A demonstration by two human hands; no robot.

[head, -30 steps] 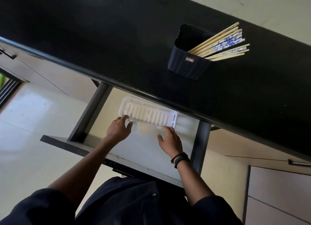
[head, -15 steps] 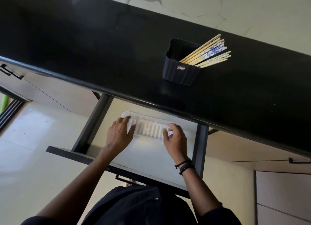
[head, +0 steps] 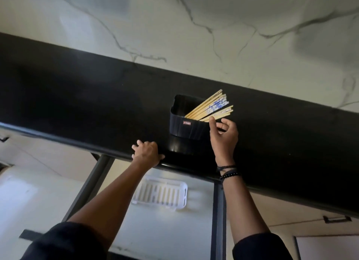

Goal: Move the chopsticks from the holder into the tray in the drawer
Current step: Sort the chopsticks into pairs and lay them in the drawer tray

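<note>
A black ribbed holder (head: 186,126) stands on the black countertop (head: 77,96), with several bamboo chopsticks (head: 210,107) leaning out to its right, some patterned blue and white. My right hand (head: 223,135) is raised just right of the holder, fingers apart, thumb tip near the lowest chopsticks, holding nothing. My left hand (head: 147,152) rests on the countertop's front edge, fingers curled over it, left of the holder. Below, the white slotted tray (head: 161,194) lies in the open drawer (head: 155,230), with nothing in it.
A marble wall (head: 194,26) rises behind the countertop. Dark drawer rails (head: 218,211) run along both sides of the open drawer. A cabinet handle (head: 337,219) shows at the lower right. My dark sleeves fill the bottom of the view.
Both hands left the tray in the drawer and rose. The right one went up beside the holder, the left one onto the counter edge. The view tilted upward.
</note>
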